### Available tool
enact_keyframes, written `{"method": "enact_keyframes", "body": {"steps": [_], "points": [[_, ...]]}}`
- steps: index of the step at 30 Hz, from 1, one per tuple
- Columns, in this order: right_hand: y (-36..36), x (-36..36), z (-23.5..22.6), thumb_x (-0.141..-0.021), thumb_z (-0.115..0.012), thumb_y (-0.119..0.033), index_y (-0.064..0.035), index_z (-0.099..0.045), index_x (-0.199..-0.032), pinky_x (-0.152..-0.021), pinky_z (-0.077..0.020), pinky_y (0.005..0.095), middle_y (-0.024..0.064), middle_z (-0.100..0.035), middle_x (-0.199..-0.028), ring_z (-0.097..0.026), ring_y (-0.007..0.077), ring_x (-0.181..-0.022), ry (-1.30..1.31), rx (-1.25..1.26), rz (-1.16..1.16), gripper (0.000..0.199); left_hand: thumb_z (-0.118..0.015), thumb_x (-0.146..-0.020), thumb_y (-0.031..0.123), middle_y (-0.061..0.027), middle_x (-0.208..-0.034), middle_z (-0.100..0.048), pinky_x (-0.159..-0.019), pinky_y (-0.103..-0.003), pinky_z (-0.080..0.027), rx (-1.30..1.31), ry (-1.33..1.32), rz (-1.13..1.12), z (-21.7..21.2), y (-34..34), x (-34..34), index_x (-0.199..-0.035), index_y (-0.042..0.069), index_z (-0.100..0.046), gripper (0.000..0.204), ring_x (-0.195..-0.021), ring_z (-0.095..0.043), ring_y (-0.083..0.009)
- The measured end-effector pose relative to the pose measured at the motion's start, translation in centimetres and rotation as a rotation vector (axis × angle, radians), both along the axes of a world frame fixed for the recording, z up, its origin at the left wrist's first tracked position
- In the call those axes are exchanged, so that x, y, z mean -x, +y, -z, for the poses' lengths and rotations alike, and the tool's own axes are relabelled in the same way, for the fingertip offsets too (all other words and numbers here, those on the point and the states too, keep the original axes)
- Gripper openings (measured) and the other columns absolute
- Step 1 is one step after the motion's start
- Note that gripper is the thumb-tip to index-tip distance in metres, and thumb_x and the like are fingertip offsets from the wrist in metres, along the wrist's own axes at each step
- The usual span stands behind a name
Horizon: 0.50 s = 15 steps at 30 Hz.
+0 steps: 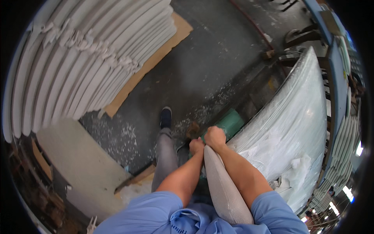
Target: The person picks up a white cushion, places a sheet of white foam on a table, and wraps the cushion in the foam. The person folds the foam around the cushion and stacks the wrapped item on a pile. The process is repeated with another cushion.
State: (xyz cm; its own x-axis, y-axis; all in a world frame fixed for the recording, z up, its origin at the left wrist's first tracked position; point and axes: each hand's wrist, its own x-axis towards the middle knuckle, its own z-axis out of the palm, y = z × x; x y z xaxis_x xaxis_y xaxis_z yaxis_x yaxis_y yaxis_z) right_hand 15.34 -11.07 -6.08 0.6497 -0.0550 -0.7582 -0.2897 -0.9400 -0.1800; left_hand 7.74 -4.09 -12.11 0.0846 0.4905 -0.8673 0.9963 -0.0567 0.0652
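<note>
Meeting at the far tip of a tapering pale fabric-covered pad [226, 189], the left hand [197, 145] and right hand [215, 137] are sitting close together, fingers curling inward, and I cannot tell how tightly they are closing or what they are gripping! The pad is lying lengthwise between the forearms, its broad end resting against the blue shirt [140, 214], while a green roll [233, 121] is showing just beyond the knuckles; steadying that broad end against the body and balancing both hands' effort is looking like the surest way of avoiding twist.
</note>
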Motion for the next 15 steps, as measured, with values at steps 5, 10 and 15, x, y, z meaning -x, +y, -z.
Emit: {"method": "enact_keyframes", "body": {"steps": [5,10,15], "points": [[-1.9,1.4,-1.5,-0.086,-0.059,-0.017,-0.003,-0.074,-0.09,-0.088,-0.0556,0.0527,0.0252,-0.073,-0.094,-0.071,0.0448,-0.094,-0.043,0.042,-0.041,0.021,-0.064,-0.097,0.043,-0.025,-0.104,-0.073,-0.089,-0.049,-0.055,0.078,-0.009,0.051,-2.5,-0.9,1.7,-0.103,0.002,-0.078,0.044,-0.1,-0.071,-0.0429],[-0.6,-1.9,-1.0,-0.085,-0.062,-0.019,-0.0048,-0.077,-0.097,-0.088,-0.0568,0.0496,0.0229,-0.074,-0.098,-0.072,0.0406,-0.096,-0.142,-0.021,0.008,0.024,-0.064,-0.097,0.056,-0.0117,-0.128,-0.068,-0.097,-0.043,-0.052,0.855,-0.143,-0.574,-5.4,2.7,-1.9,-0.132,0.002,-0.064,0.064,-0.116,-0.065,-0.0274],[-1.4,-0.6,-3.7,-0.094,-0.065,-0.04,-0.0055,-0.075,-0.099,-0.088,-0.0556,0.0483,0.0202,-0.075,-0.097,-0.071,0.039,-0.097,-0.085,-0.175,0.09,0.037,-0.072,-0.093,0.054,-0.0115,-0.136,-0.063,-0.106,-0.039,-0.046,1.275,-0.135,-0.273,-7.5,5.3,-1.3,-0.14,0.006,-0.057,0.069,-0.121,-0.06,-0.0224]]}}
